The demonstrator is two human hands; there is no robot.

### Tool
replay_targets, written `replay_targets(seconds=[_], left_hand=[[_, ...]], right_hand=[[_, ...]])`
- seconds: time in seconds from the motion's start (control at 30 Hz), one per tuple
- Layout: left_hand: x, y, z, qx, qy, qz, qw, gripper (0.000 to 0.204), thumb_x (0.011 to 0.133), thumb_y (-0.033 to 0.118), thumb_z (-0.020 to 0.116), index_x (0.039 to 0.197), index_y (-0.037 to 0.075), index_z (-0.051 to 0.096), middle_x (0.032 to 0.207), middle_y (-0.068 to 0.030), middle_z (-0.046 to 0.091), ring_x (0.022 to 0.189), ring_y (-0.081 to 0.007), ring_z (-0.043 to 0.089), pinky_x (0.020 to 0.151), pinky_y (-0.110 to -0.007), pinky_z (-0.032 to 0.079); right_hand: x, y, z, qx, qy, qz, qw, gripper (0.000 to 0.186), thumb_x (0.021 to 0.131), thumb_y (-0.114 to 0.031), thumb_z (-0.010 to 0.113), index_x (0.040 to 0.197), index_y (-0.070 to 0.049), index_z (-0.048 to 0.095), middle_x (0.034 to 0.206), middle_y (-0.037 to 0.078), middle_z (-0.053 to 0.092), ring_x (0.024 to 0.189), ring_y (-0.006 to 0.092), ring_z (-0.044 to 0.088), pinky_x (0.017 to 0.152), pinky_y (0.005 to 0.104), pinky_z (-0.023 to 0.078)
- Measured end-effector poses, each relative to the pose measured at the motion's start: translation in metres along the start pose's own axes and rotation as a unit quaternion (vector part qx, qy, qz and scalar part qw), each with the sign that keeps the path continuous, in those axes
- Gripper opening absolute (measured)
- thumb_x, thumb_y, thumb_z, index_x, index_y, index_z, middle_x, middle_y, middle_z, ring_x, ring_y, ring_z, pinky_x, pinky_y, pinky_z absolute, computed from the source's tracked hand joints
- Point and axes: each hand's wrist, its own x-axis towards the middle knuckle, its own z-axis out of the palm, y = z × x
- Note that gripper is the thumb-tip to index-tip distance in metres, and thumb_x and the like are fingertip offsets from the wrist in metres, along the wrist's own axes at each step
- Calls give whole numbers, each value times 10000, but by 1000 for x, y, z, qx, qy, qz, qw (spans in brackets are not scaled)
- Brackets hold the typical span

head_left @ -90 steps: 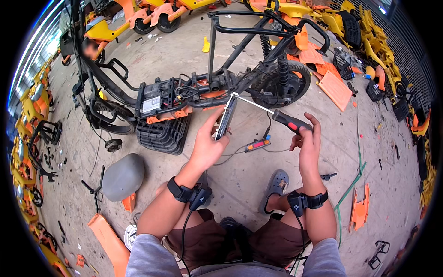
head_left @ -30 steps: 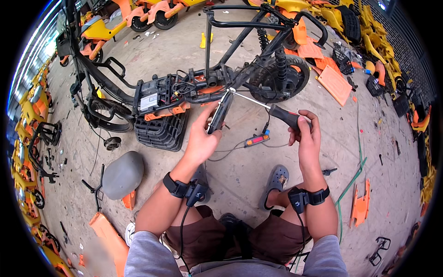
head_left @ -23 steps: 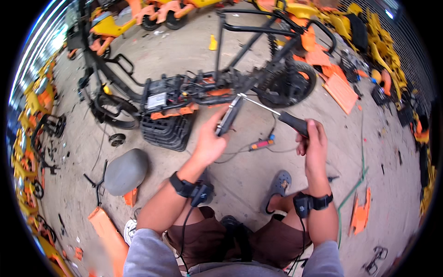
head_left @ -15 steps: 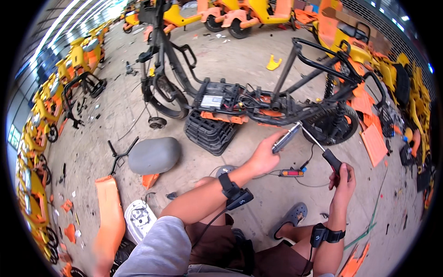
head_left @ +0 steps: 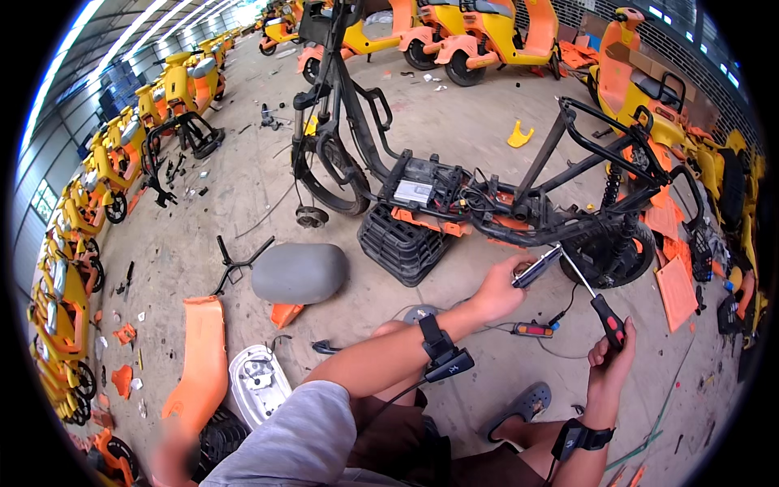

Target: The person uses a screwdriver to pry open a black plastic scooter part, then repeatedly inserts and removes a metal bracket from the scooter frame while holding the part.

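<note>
A stripped black scooter frame (head_left: 519, 219) stands before me on a black crate (head_left: 402, 243). My left hand (head_left: 501, 290) grips a silver pliers-like tool (head_left: 537, 268), its tip against the lower frame edge by the rear wheel (head_left: 610, 252); its exact kind is unclear. In my right hand (head_left: 610, 357) is a screwdriver with a black and red handle (head_left: 607, 319). Its thin shaft slants up and left, and its tip meets the same spot beside the silver tool. What the two tips touch is too small to make out.
Below the frame lies a red-lit light unit (head_left: 533, 329) on a cable. To the left are a grey seat (head_left: 300, 273), an orange panel (head_left: 203, 349) and a white tray-like part (head_left: 260, 381). Yellow and orange scooters (head_left: 503, 32) line the back and left; loose panels (head_left: 676, 292) pile at right.
The whole view has shifted, so the frame and both hands sit lower and further right. Both hands keep their tools at the same place on the frame; the screwdriver handle has turned, showing more red.
</note>
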Motion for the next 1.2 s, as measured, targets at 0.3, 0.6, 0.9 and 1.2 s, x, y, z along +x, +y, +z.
replay_targets(seconds=[0.3, 0.6, 0.9, 1.2], left_hand=[[5, -12, -1, -10, 24, -58, 998, 617, 677, -109, 556, 1283, -5, 506, 1123, -134, 635, 910, -194, 655, 743, -307, 513], [0, 0, -1, -50, 29, -110, 992, 606, 691, -74, 596, 1284, 15, 513, 1173, -105, 615, 900, -163, 646, 605, -254, 489], [3, 12, -5, -61, 68, -170, 981, 525, 763, -13, 618, 1277, 4, 512, 1099, -106, 613, 851, -146, 632, 594, -256, 495], [4, 14, -17, -259, 71, -217, 939, 412, 848, 11, 563, 1227, -101, 448, 1051, -172, 577, 872, -219, 658, 608, -307, 563]], right_hand=[[-9, 4, 5, -14, -19, -33, 999, 388, 948, -460, 505, 770, -116, 483, 436, -5, 351, 349, 112, 316, 380, 264, 255], [-12, 5, 1, -13, -22, -46, 999, 369, 963, -432, 479, 971, -70, 548, 437, -9, 350, 348, 96, 315, 368, 252, 247], [-14, 0, -2, 27, -20, -85, 996, 436, 967, -442, 458, 1085, -38, 569, 446, -22, 329, 353, 89, 296, 365, 248, 233], [-15, -3, -1, 4, -7, -71, 997, 439, 964, -442, 464, 1115, -45, 574, 479, -25, 352, 388, 81, 315, 394, 245, 255]])
